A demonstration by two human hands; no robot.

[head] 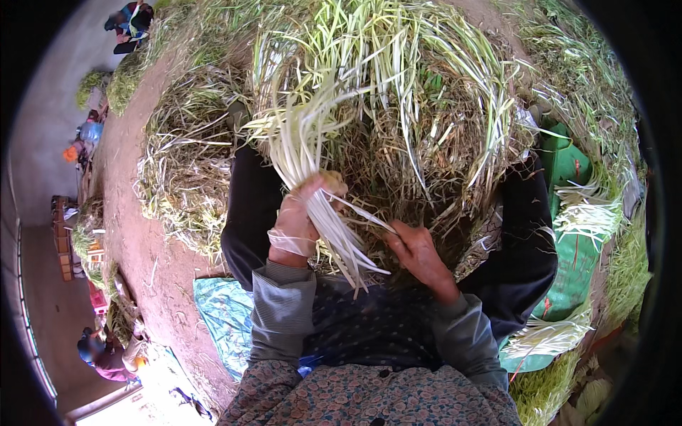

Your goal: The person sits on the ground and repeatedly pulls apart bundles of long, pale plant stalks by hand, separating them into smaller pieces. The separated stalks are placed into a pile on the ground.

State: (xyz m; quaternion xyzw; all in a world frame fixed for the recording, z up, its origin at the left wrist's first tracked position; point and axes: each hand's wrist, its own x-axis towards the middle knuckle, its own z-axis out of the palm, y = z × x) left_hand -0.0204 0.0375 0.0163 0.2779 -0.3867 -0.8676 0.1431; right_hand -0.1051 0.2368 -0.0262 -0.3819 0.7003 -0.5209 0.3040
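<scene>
My left hand (306, 213), in a thin translucent glove, is closed around a bundle of pale garlic chives or similar long stalks (301, 154). Their leafy tops fan out upward, and their white ends (341, 239) hang below the fist towards my lap. To its right, my bare right hand (414, 245) pinches the end of one white stalk (367, 214) that slants down from the left hand. Beyond both hands rises a big heap of the same long leaves (394, 69), with brown, dry matter (383, 154) on its near side between my knees.
Tied white bundles (586, 218) lie on green sacking (573, 271) at the right. A blue-green plastic sheet (224, 314) is on the earth floor at the left. More plant piles (186, 175) surround me. Other people (106, 354) sit at the far left.
</scene>
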